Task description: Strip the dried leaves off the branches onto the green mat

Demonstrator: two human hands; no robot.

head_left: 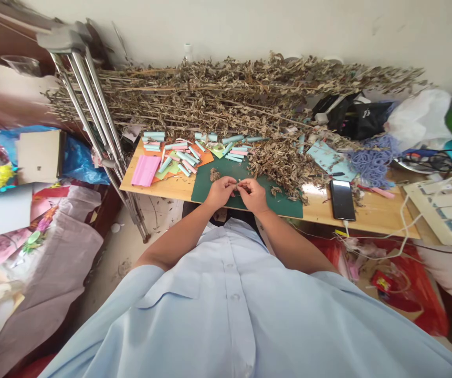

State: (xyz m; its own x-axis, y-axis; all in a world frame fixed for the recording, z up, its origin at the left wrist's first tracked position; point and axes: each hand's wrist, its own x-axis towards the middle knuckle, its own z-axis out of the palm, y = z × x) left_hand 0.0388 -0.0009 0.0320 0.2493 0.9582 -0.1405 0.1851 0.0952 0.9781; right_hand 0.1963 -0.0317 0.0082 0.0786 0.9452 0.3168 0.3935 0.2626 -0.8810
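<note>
My left hand (221, 192) and my right hand (253, 194) meet over the near edge of a dark green mat (226, 168). Their fingertips pinch together around something small, too hidden to make out. Just beyond my left hand lies a small brown clump of dried leaf (214, 174). To the right, a loose heap of dried leaves (279, 163) covers part of the mat. Pale blue and pink paper rolls (186, 158) lie in groups at the left and behind the mat. A stack of pink paper (145, 170) rests at the table's left end.
Long dried plant stalks (210, 100) run along the wall. Metal crutches (95, 115) lean at the left. A phone (343, 200) on a white cable, purple cord (374, 157) and a power strip (442, 207) occupy the right side. A red bag (426, 294) sits below the table.
</note>
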